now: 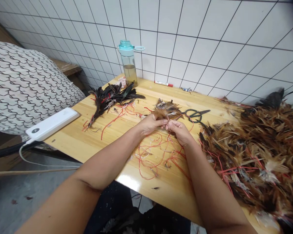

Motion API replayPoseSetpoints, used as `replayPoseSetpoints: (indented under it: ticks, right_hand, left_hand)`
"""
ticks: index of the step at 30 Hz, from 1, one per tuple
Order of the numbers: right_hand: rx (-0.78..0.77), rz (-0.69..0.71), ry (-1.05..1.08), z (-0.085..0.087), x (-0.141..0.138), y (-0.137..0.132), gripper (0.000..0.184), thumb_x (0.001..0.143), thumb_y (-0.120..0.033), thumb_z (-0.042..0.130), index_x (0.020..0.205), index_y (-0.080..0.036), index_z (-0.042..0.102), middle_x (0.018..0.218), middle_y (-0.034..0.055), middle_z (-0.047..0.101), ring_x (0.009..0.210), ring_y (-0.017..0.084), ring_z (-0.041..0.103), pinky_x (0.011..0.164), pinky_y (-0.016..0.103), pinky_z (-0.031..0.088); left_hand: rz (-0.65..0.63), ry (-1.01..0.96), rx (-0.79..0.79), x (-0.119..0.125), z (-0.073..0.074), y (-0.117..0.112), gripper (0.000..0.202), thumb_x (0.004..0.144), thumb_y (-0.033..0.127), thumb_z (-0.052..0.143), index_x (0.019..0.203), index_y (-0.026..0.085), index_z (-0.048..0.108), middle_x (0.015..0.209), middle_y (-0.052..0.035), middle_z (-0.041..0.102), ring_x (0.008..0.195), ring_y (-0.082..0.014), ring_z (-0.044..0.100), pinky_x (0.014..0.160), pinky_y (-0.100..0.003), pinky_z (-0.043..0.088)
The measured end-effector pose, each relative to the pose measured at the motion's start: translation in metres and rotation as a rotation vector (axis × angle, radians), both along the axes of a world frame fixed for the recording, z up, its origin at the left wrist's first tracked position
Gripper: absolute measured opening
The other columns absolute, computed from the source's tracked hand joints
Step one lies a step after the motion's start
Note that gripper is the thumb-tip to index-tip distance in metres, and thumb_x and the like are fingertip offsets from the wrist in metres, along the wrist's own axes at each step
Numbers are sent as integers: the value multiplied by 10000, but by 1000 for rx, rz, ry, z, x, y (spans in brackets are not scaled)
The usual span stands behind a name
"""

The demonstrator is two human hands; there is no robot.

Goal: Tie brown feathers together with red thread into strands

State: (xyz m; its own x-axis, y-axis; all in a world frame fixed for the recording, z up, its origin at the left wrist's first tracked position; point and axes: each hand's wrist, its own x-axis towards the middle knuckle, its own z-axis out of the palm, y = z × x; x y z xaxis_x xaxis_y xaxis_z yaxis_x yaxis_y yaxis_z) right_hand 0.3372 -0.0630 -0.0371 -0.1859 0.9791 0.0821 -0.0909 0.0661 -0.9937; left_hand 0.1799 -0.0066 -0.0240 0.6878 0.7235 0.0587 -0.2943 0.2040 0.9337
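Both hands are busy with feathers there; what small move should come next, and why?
Perhaps steady the brown feathers with the left hand while the right hand draws up some red string. The hands' fingertips meet by the feathers, and the string lies in loose loops close by.

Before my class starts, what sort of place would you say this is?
Probably a feather-craft workspace, judging by the large pile of brown feathers, the tangled red string and the scissors.

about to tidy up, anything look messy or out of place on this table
Yes: red string lies in a loose tangle on the table, and the white device seems to jut past the left edge, where it might get knocked.
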Motion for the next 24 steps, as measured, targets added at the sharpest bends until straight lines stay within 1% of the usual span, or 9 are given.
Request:
replayPoseSetpoints:
  ticks: [4, 6, 9, 13, 15, 18, 21, 24]
  right_hand:
    - [-36, -26, 34, 1, 1, -1, 379, 714, -568, 715, 703, -197, 641, 577, -39, 465, 526, 91, 322, 527, 250, 261]
    - [-43, -57, 27, 2, 1, -1, 387, 683, -567, 741, 700, -195, 637, 569, -46, 461, 518, 85, 302, 515, 249, 249]
    - [-30, -84, -8, 5, -1, -1, 397, 660, -560, 757, 687, -187, 625, 606, -38, 500, 540, 82, 335, 525, 247, 271]
    - [-25, -86, -59, 8, -5, -2, 401, 651, -562, 755, 681, -191, 606, 573, -45, 462, 565, 95, 385, 553, 248, 317]
    - [-28, -103, -71, 7, -6, -1, 423, 646, -595, 739, 692, -195, 609, 617, -23, 524, 600, 110, 430, 575, 254, 350]
    - [-16, -129, -77, 4, -7, 2, 446, 665, -634, 699, 707, -198, 612, 736, 21, 624, 665, 128, 490, 630, 266, 402]
    - [10, -122, -92, 1, -8, 3, 432, 679, -621, 695, 703, -198, 610, 752, 24, 638, 688, 132, 512, 666, 274, 425]
    - [35, -131, -118, 0, -9, 4, 408, 693, -593, 696, 698, -195, 603, 732, 14, 622, 693, 130, 518, 663, 271, 425]
  left_hand:
    - [48, -77, -91, -1, 0, 2, 378, 607, 384, 855, 725, 91, 647, 608, -13, 637, 567, -77, 564, 594, -220, 411]
    - [74, -88, -141, -2, 0, 4, 381, 585, 364, 869, 732, 93, 645, 627, -5, 638, 571, -71, 558, 593, -217, 414]
    - [77, -72, -168, -2, -1, 5, 383, 576, 355, 875, 737, 94, 645, 626, 2, 631, 578, -69, 560, 598, -214, 419]
    - [59, -58, -151, 0, -1, 3, 381, 574, 363, 874, 716, 97, 641, 615, 7, 622, 570, -63, 549, 593, -214, 410]
    - [44, -57, -135, 0, 0, 1, 381, 581, 372, 869, 710, 95, 642, 612, 3, 621, 573, -68, 553, 595, -221, 407]
    - [32, -53, -119, -1, 1, -1, 375, 590, 370, 865, 721, 89, 654, 602, -2, 619, 588, -80, 564, 608, -229, 406]
    - [38, -34, -109, -1, 2, -1, 375, 588, 373, 865, 695, 86, 648, 587, 3, 608, 565, -71, 538, 605, -230, 397]
    - [59, -11, -86, -2, 3, 2, 379, 571, 375, 870, 666, 91, 637, 577, 11, 595, 537, -57, 503, 586, -226, 378]
